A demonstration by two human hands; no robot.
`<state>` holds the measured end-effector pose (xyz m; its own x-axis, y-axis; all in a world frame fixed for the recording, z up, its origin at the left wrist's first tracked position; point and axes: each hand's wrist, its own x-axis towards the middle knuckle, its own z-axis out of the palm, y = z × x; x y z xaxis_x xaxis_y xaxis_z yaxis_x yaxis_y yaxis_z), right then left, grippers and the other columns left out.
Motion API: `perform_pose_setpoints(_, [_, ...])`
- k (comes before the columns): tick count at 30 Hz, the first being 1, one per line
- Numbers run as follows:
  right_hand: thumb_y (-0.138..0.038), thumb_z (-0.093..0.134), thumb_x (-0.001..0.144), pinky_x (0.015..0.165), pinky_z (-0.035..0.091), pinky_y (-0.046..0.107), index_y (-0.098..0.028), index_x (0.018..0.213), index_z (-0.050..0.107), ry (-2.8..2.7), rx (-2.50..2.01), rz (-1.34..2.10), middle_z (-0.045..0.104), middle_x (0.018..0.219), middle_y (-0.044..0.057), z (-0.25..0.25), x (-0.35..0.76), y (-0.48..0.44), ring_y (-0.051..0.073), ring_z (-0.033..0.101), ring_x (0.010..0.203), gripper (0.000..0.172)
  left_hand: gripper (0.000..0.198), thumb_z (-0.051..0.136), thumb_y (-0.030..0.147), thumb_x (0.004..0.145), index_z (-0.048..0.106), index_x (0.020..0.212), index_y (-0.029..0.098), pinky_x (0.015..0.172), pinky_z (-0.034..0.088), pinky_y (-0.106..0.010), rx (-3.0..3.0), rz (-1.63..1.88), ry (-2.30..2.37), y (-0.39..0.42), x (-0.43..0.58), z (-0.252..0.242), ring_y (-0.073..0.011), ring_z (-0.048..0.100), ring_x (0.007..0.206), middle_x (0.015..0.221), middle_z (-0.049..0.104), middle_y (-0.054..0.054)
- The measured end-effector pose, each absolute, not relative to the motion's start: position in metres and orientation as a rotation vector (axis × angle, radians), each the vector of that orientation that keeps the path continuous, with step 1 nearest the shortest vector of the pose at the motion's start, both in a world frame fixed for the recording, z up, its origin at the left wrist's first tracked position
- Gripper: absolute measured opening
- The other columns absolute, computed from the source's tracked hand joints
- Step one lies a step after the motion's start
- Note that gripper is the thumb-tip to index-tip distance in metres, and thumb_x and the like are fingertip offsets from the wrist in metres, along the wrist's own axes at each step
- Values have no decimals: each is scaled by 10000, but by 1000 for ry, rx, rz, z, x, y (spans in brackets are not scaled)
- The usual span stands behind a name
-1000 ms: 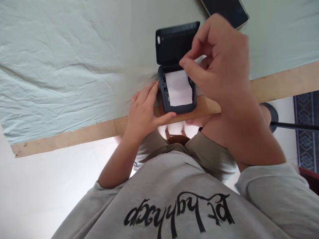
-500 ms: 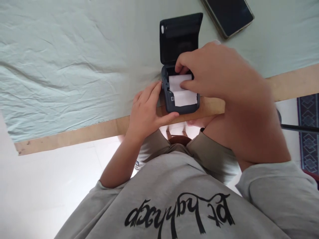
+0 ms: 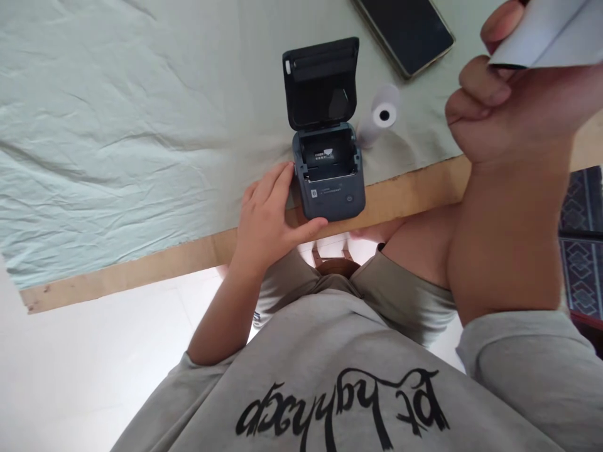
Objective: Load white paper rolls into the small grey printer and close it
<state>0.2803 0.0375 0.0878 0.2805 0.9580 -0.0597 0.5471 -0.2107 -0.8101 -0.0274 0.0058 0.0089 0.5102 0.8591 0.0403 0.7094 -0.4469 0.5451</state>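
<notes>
On the table edge sits a small dark portable receipt printer (image 3: 334, 201), its lid (image 3: 320, 81) swung up and its paper bay bare. My left hand (image 3: 266, 220) grips its near left corner, fingers along the side and thumb at the front. Just right of the printer is a white paper roll (image 3: 391, 103) with a dark core, smeared by motion; whether it touches the cloth I cannot tell. My right hand (image 3: 490, 107), raised at the upper right, has curled fingers around white paper (image 3: 565, 37), cut off by the frame. Any link between paper and roll is unclear.
A smartphone (image 3: 405, 34) lies face up beyond the printer. Pale green wrinkled cloth (image 3: 141, 113) covers the table, leaving a wooden edge strip (image 3: 117, 270) bare. My legs are under that edge, and a dark patterned rug (image 3: 584, 270) is at the right.
The paper roll has left the printer's bay and is now beside it. My right hand has moved up and right, away from the printer, with white paper. My left hand has stayed on the printer.
</notes>
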Motion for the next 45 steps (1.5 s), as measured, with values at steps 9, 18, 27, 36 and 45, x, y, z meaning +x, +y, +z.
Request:
perform_pose_setpoints(9, [-129,265,971,506,244,314,-271,837,417,-758,-1587,938,450,805,4,64,259,56,143,419,604,248,932,653,798,913,454,1628,234,1268,403,-558,2277,444,1289,6,-28,10,-431,503,1539,1657,534,-172])
perform_pose_setpoints(18, [-226,741,754,625,374,343,-244,719,566,-1235,-1912,625,497,673,-38,53,273,40,134,438,634,179,915,635,796,928,477,1611,208,1245,423,-524,2283,447,1291,5,-26,13,-411,551,1496,1624,568,-181])
perform_pose_setpoints(27, [-303,779,775,812,417,394,-272,682,433,-1479,-2106,377,533,764,4,53,285,41,199,489,776,359,937,638,818,910,483,1610,214,1239,421,-527,2268,443,1290,6,-27,12,-418,540,1506,1632,560,-181])
perform_pose_setpoints(36, [-297,739,800,940,443,449,-266,973,524,-1436,-2110,237,691,1146,151,35,299,46,314,641,1039,277,948,603,857,911,496,1594,208,1233,432,-501,2273,465,1283,7,-27,12,-394,558,1494,1612,580,-175])
perform_pose_setpoints(45, [-189,625,807,974,501,460,-203,1277,609,-1621,-2120,249,743,1253,154,37,301,42,309,698,1101,471,956,621,839,913,490,1597,184,1231,429,-494,2275,452,1289,7,-28,13,-407,544,1505,1627,562,-187])
